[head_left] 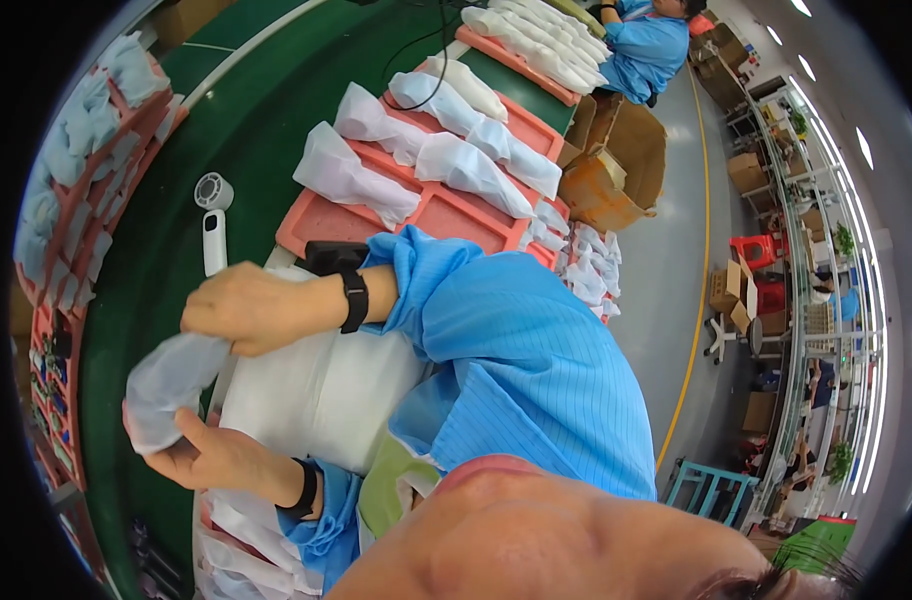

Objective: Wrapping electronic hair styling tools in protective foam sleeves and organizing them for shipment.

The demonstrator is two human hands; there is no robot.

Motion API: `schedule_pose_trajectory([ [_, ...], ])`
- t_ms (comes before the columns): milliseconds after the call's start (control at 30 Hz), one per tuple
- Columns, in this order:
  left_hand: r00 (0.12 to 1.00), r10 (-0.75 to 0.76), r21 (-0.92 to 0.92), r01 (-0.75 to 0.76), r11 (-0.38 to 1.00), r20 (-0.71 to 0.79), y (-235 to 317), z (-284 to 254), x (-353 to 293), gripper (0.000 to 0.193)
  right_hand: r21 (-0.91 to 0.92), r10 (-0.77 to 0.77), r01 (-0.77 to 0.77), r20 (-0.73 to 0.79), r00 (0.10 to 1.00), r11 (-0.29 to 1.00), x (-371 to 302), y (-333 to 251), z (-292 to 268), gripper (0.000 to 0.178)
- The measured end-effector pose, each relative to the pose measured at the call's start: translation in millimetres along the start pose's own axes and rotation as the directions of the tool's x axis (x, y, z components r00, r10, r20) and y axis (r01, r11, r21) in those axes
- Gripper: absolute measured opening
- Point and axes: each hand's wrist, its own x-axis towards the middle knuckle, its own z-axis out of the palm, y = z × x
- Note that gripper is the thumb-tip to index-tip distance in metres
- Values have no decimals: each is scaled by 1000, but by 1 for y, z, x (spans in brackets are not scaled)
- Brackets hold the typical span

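A soft, whitish translucent bag (171, 390), rounded and bulging, is held between my two hands over the green bench. What is inside it cannot be made out. My right hand (251, 305), with a black wristband, pinches the bag's upper end, back of the hand showing. My left hand (211, 450), also banded, grips the lower end with the thumb lifted along its near side; some fingers are hidden behind it. Close by my forearms lies a stack of flat white bags (306, 395). Beyond my right hand lies a white handheld fan (214, 240) with a round grey head.
Pink trays (376, 240) carry several filled white bags (361, 175). More bagged items fill a pink rack (86, 190) across the green bench (266, 110). An open cardboard box (616, 165) stands behind the trays, and a person in blue (646, 50) sits farther off.
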Motion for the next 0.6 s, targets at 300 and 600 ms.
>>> schedule_pose_trajectory([
  [300,923,376,302,-383,873,85,-6,0,-2,19,61,165,-172,97,981,983,-1,-8,-7,31],
  [600,978,-138,107,155,982,-153,-6,-17,17,18,327,168,-400,555,814,856,-4,19,2,54],
])
